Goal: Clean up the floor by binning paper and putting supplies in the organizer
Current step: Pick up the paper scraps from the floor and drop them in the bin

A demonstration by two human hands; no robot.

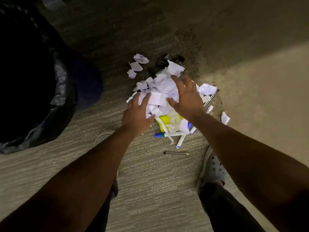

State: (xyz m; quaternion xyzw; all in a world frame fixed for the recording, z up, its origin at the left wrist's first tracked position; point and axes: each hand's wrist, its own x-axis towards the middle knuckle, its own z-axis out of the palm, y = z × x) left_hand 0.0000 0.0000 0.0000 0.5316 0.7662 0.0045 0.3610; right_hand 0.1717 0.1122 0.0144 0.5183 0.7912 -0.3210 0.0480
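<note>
Task barely begun. Paper pile point(160, 91) lies on the carpet floor point(150, 181), markers point(165, 135) and pencil point(176, 153) mixed in. Left hand point(137, 113) and right hand point(187, 97) flank it, each grip spread, holding nothing. Lined bin point(33, 81) stands left; organizer not seen.

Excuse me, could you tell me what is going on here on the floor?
A person is reaching both open hands, left and right, down onto a paper pile on the carpet, with no grip closed yet. Markers and a pencil lie beside it, and a lined bin stands to the left.
</note>
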